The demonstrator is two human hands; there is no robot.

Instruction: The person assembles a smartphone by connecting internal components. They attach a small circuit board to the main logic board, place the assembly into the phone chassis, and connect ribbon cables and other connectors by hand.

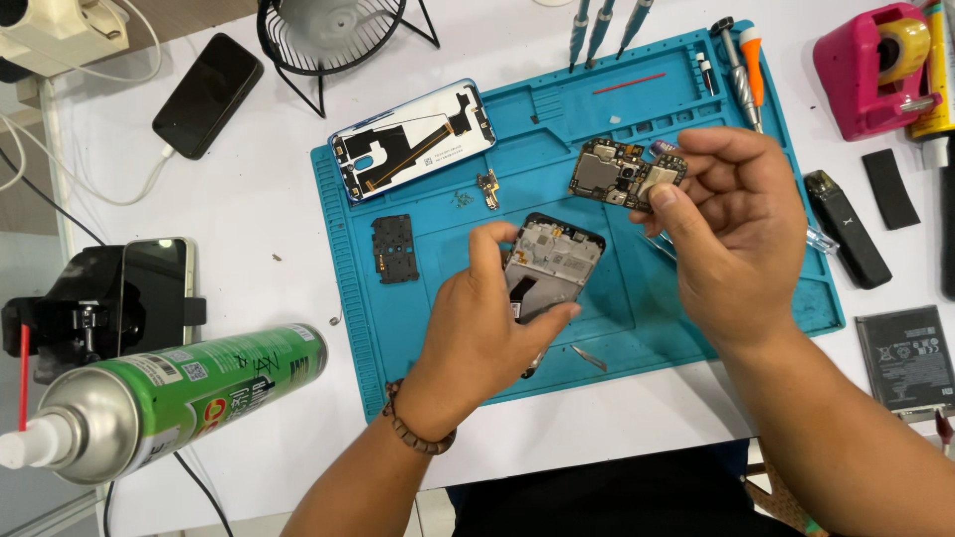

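Evidently left hand (477,328) gripped phone frame (550,264) above blue mat (686,288); right hand (731,224) pinched circuit board (622,174) by edge. Edge grip judged best for alignment.

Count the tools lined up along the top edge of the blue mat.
5. Three grey-handled tools poke in above the top edge of the mat; a metal-handled driver and an orange-handled one lie at its top right corner. More may sit out of frame.
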